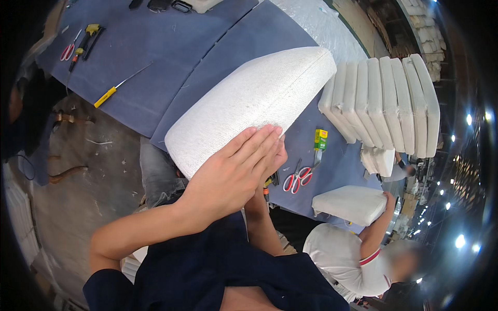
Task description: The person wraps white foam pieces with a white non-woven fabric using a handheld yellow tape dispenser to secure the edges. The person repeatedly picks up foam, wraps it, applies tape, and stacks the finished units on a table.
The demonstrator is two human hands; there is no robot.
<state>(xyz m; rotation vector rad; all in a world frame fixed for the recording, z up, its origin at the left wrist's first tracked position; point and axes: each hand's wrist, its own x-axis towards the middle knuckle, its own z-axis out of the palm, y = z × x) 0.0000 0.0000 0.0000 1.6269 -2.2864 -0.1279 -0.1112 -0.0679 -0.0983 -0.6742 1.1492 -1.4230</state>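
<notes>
A white fabric-covered cushion (249,98) stands tilted over the blue-grey table in front of me, a seam running along its right side. My left hand (231,168) lies on its near edge, fingers stretched out close together and pressed against the fabric. Just beyond it, at the same edge, is my right hand (278,159); the left one covers most of it, so its grip is hidden. Right of my hands lie red-and-white-handled scissors (298,180). A yellow and green packet (320,140) is a little farther off.
Several white cushions (384,101) stand in a row at the right. A co-worker in a white shirt (337,254) handles another cushion (350,202). At the left are a yellow-handled pointed tool (106,97), a yellow-and-black tool (85,41) and more scissors (67,52). The table edge (122,120) borders the floor.
</notes>
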